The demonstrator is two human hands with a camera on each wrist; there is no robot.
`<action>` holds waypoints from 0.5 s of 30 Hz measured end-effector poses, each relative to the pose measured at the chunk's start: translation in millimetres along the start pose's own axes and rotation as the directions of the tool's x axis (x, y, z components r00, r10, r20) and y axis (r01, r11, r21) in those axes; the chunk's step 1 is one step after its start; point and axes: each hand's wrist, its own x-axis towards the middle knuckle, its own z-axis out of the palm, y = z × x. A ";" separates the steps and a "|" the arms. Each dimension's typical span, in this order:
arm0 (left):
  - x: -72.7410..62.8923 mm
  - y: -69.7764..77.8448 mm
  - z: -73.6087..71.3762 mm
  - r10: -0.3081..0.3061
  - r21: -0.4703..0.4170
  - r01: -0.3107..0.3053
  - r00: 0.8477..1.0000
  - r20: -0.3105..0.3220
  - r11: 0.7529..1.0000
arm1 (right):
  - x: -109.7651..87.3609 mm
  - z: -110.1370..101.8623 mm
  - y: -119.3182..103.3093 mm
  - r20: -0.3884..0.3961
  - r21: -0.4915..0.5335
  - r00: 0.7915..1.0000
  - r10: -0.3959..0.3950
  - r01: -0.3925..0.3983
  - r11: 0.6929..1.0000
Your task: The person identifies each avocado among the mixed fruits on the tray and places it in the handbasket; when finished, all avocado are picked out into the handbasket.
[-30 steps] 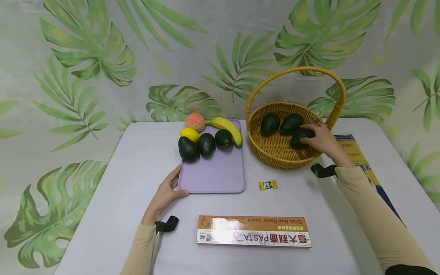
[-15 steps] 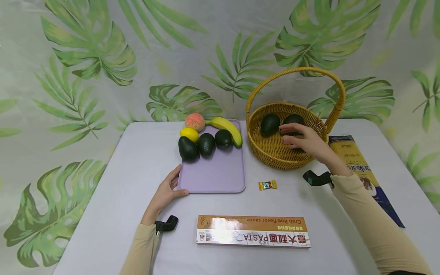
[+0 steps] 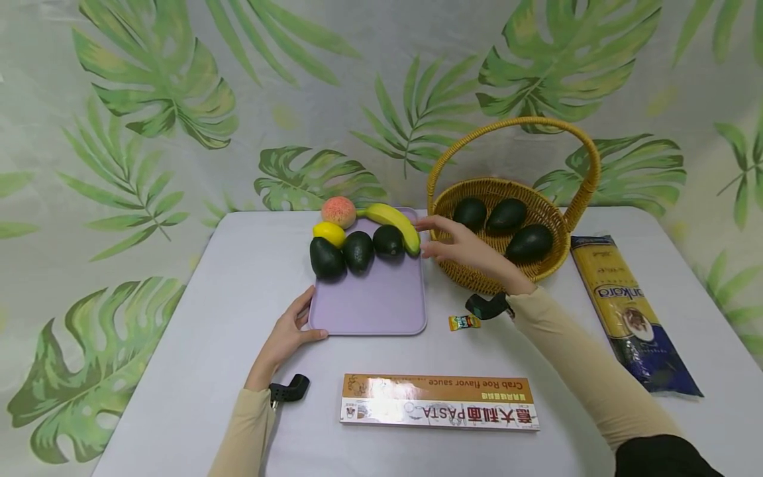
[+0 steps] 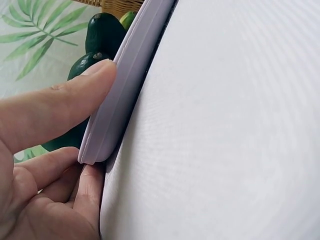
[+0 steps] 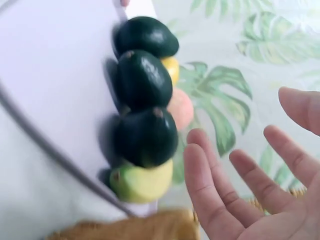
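A lilac tray point(image 3: 369, 305) bears three dark green avocados point(image 3: 358, 252), a yellow lemon point(image 3: 329, 234), a banana point(image 3: 390, 222) and a pinkish peach point(image 3: 338, 212) at its back left corner. My left hand point(image 3: 289, 334) holds the tray's front left corner; in the left wrist view the thumb point(image 4: 75, 97) lies against its rim and the fingers bend round the corner. My right hand point(image 3: 465, 248) is in the air between tray and basket, fingertips beside the banana. Nothing is in it; the right wrist view shows its fingers point(image 5: 205, 185) spread.
A wicker basket point(image 3: 471, 278) with a tall handle stands at the back right, three avocados point(image 3: 529, 244) inside. In front lie a small wrapped candy point(image 3: 463, 322) and a long pasta box point(image 3: 440, 401). A yellow and blue packet point(image 3: 632, 318) lies at the right.
My right hand has let go of an avocado in the basket and moved left, out over the basket's rim, to the banana's side. The left hand and tray have stayed put.
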 end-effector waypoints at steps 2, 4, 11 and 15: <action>0.2 -0.5 -0.5 0.002 0.001 -0.002 1.000 -0.001 1.000 | 10.5 7.0 -0.7 0.020 -0.012 1.000 0.006 -0.006 1.000; 0.7 -1.4 -1.1 0.004 0.005 -0.004 1.000 -0.001 1.000 | 20.6 13.4 -0.1 0.043 -0.016 0.999 0.021 -0.020 1.000; 1.6 -2.9 -1.4 0.017 0.015 -0.017 1.000 -0.001 1.000 | 53.2 29.8 13.5 0.072 -0.104 0.989 0.127 -0.119 0.987; 2.3 -2.4 -1.8 0.002 0.012 -0.002 1.000 0.000 1.000 | 66.8 36.9 19.6 0.019 -0.161 0.981 0.193 -0.188 0.969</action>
